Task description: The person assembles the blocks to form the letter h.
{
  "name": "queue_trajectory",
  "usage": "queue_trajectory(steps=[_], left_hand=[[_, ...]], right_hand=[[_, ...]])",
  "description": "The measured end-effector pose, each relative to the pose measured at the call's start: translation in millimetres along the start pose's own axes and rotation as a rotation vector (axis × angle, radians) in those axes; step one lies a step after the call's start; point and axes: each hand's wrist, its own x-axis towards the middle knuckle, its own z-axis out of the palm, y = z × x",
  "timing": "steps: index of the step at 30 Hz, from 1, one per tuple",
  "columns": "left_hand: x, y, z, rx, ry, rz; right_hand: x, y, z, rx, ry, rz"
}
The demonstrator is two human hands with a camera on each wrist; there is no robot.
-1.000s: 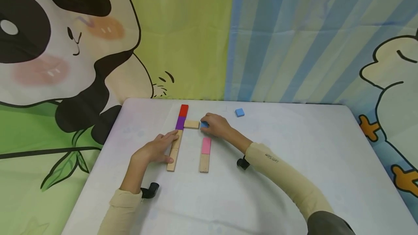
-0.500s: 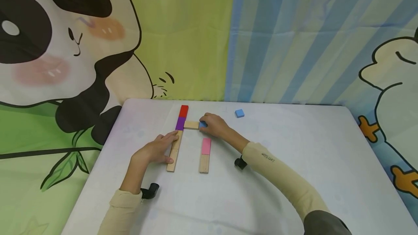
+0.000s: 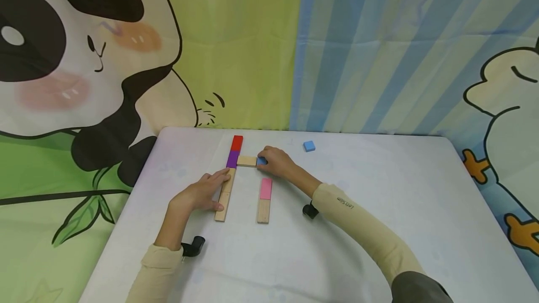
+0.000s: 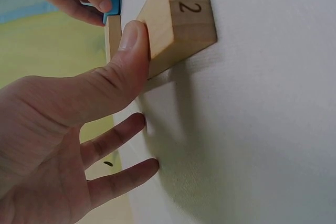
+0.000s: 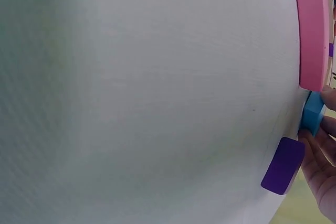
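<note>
My right hand pinches a blue block at the right end of a plain wooden block lying crosswise. In the left wrist view, the blue block sits between that hand's thumb and fingers. My left hand rests against a line of blocks, its fingers spread. This line runs from plain wooden blocks through a purple block to a red block. The left thumb touches the side of the numbered end block; the left index finger is mostly hidden there.
A pink block and a wooden block form a shorter line to the right. Another blue block lies alone near the back edge of the white table. A printed curtain hangs behind.
The right hand has slid the blue block slightly left, and the narrow gap to the crosswise wooden block has closed. In the last half second nothing visibly moves. The left hand stays put.
</note>
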Motion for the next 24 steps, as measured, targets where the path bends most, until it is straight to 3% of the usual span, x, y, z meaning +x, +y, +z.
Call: queue_trajectory(steps=[24], left_hand=[[-1.1, -0.5, -1.0, -0.017, 0.003, -0.001]], right_hand=[[-2.5, 4.1, 6.4, 0.011, 0.030, 0.005]])
